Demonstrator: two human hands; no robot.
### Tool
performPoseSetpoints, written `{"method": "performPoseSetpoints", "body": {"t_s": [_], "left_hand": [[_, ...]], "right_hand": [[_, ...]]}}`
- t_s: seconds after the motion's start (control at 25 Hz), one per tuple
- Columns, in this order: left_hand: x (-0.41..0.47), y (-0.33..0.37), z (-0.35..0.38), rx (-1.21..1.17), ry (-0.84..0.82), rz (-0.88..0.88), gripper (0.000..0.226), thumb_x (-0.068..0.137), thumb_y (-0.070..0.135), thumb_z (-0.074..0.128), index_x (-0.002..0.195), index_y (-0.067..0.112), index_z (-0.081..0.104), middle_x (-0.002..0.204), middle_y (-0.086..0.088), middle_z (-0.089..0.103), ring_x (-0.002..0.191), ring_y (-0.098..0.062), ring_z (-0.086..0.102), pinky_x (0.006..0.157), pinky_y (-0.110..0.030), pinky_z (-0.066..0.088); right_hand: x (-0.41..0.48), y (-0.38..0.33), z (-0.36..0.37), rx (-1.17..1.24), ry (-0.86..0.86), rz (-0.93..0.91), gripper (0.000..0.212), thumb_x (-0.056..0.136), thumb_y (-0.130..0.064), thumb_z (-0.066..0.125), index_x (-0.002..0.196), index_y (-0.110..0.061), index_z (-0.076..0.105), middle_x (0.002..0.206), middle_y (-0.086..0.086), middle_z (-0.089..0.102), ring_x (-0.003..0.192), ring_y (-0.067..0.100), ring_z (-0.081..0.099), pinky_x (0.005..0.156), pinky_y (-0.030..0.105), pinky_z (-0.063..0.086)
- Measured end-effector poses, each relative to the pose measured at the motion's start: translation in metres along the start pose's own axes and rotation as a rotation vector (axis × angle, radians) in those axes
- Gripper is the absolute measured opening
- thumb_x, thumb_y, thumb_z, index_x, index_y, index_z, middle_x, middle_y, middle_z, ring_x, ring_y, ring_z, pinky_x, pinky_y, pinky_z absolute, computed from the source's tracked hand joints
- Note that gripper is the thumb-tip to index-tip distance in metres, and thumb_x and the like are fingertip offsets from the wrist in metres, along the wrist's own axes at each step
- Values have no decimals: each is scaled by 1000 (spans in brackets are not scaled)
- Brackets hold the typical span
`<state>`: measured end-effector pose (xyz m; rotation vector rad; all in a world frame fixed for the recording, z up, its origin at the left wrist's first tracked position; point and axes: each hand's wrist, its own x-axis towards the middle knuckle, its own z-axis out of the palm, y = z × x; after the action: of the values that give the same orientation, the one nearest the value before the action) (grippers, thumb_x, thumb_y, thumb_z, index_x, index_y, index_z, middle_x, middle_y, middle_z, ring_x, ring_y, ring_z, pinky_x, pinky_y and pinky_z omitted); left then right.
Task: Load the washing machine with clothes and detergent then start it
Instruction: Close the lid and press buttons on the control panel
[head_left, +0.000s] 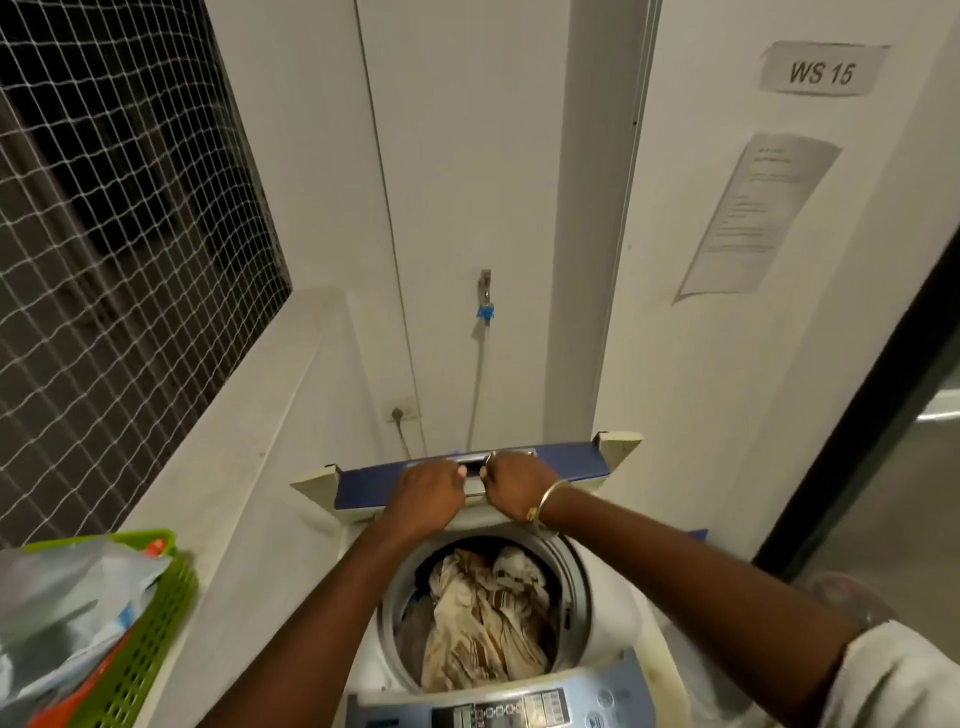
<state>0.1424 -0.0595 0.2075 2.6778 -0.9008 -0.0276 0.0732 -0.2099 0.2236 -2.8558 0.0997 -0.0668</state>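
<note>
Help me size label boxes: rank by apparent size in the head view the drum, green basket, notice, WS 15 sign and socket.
1. Drum and green basket: these look alike. The basket is nearer and cropped by the frame, so they are left unranked.
2. Notice
3. WS 15 sign
4. Socket

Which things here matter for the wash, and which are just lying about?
Job: lid, gripped by left hand and right hand; clothes in drum; control panel.
Lying about: green basket (contents unclear), wall notice, tap, socket.
</note>
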Motion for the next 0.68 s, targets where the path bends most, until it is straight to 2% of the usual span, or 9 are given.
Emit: {"method": "performPoseSetpoints", "body": {"t_s": [0.12,0.24,0.4,0.56,0.68], "left_hand": [[-11,13,-10,-37,-183,-58,39,105,23,33,126,5,60,130,-18,61,114,-32,59,94,-35,46],[-25,12,1,-81,-325,-112,37,104,23,39,127,3,61,133,-17,59,117,-31,57,97,-33,44],[-51,6,40,-63,-492,-156,31,96,25,48,114,7,66,114,-11,65,101,-26,60,90,-34,46],[-68,1,70,-97,-582,-191,24,93,23,54,107,8,68,95,-7,63,85,-19,57,76,-30,44],[-78,-5,87,-91,-658,-192,20,86,23,58,98,11,69,95,-7,67,86,-20,62,78,-35,51]], "right_hand": [[-10,-6,-4,-6,-145,47,33,98,-20,39,110,-1,64,117,20,65,106,34,61,87,34,44],[-21,-6,9,27,-318,86,35,100,-24,39,115,-2,62,124,17,62,109,30,58,86,31,41],[-41,-2,46,72,-529,118,29,95,-26,45,107,-7,64,104,12,61,89,24,57,74,29,38],[-55,2,76,72,-588,142,27,92,-25,51,97,-5,68,87,8,63,71,18,54,61,27,41],[-62,8,94,37,-604,148,26,89,-28,53,95,-9,69,88,8,68,69,19,58,64,28,47]]}}
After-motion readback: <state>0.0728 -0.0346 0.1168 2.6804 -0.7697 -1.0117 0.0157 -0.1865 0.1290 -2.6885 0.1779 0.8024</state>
